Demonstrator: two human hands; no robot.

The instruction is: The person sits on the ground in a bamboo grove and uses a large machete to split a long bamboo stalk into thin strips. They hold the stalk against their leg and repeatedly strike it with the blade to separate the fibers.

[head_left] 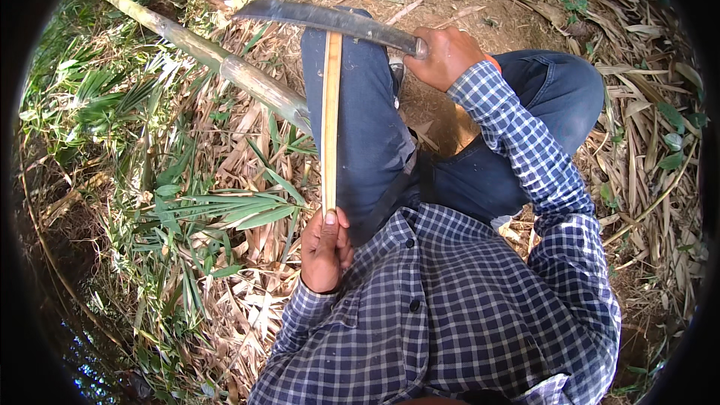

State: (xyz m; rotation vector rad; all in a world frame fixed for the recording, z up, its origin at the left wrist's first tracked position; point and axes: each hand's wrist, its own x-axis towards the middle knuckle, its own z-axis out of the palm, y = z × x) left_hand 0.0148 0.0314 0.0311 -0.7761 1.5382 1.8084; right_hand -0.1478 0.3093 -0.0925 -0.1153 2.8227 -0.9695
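Between thumb and fingers, my left hand [325, 250] pinches the near end of a long, pale bamboo strip [331, 124]. The strip runs straight away from me along my left thigh. Its far end meets the underside of a curved machete [322, 16]; whether the edge bites into it I cannot tell. My right hand [448, 57] is closed around the machete's handle, which is mostly hidden in the fist. The dark blade points left, crossing above my left knee.
A thick bamboo pole [225, 64] slants from the upper left toward my left leg. Green bamboo leaves [232, 208] lie left of my thigh. Dry leaf litter [645, 142] covers the ground at right, and bare brown soil [495, 11] shows beyond my knees.
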